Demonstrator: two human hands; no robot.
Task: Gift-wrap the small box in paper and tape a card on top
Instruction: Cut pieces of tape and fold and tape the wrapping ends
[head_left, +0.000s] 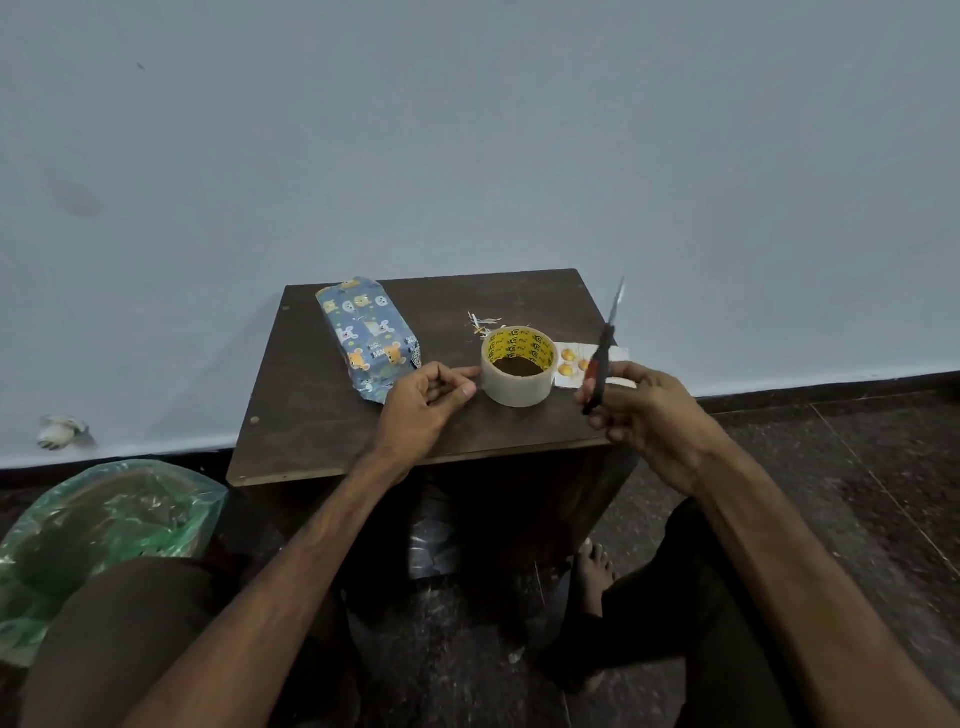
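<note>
Small dark brown wooden table (322, 415) stands against a pale wall. The small box, fully wrapped in blue cartoon-print paper (369, 338), lies flat near the table's far-left corner, running diagonally toward the middle. A roll of clear tape with a yellow inner core (518, 387) stands near the right edge. A white card with orange spots (569, 364) lies just behind it at the right edge. Paper scraps (480, 322) lie beyond the roll. Left hand (421, 410): fingers curled, thumb and forefinger pinching at the roll's left wall. Right hand (649, 410): fingers gripping red-and-black-handled scissors (605, 343), blades raised, above the card. Green plastic bag (114, 519) sits on the floor, left.
</note>
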